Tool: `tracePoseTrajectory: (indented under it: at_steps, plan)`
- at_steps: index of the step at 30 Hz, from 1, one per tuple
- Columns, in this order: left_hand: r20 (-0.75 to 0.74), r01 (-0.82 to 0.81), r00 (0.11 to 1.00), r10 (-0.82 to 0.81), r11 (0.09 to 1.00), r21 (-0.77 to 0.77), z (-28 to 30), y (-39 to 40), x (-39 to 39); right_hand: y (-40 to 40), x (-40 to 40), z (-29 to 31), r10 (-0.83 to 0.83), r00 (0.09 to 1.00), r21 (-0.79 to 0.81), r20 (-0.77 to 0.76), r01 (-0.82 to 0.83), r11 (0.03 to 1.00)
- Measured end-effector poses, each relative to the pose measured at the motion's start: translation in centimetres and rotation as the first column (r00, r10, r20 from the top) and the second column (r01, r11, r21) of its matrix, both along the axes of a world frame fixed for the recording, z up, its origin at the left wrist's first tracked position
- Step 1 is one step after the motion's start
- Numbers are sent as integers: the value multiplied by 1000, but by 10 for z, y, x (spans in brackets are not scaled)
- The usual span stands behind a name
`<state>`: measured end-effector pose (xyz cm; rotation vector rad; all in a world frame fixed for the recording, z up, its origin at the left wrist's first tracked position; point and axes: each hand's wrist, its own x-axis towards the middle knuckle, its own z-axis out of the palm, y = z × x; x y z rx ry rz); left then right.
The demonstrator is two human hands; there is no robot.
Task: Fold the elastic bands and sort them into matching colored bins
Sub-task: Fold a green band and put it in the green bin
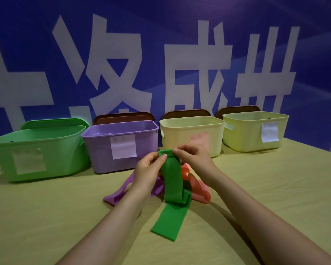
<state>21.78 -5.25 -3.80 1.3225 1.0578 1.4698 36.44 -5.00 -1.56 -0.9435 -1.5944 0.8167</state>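
From the head view, a flat green elastic band [173, 190] is held up at its top edge by both hands, above the yellow-green cloth-covered worktop [275, 188]. The band's upper end is pinched by the left hand [149, 169], thumb in front and fingers [161, 157] curled behind. The same edge is gripped by the right hand [194, 156], fingers bent over it. The band's lower part is looped and trails onto the worktop. Behind it, a purple elastic band [118, 196] and a coral-red elastic band [198, 190] are lying. At the back, four plastic bins are lined up: green [36, 150], purple [120, 146], cream [191, 133] and pale yellow [254, 131].
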Motion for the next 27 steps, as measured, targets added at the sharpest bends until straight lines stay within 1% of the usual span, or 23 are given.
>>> tracePoseTrajectory:
  at_steps: [7,9,11,13,16,18,21,24,27]
  plan:
    - [13,5,1000,-4,1000,-25,-2,4,-2,-2,0,3,26,1000,44,-9,-26,999]
    - [58,24,998,-21,998,-58,-3,5,-1,-2,-1,3,23,1000,82,-13,-21,996]
    - [136,61,990,-45,991,-117,-2,5,0,-3,-1,3,3,1000,138,6,-4,990]
    - [215,99,975,-61,980,-173,-1,5,3,-2,-1,1,-45,997,216,66,29,976]
    - [287,111,957,-53,976,-190,0,6,5,1,-1,-2,-152,967,370,206,67,927]
    - [326,118,944,-47,972,-202,1,7,5,3,0,-3,-183,948,433,259,55,900]
    - [307,133,950,-60,966,-223,0,6,3,5,3,-3,-195,921,472,336,14,881]
    - [248,117,967,-59,968,-224,-3,7,-1,5,4,-2,-216,882,489,419,-19,872]
    - [234,70,972,-24,980,-189,-3,6,-1,3,2,-2,-183,888,441,421,-24,897]
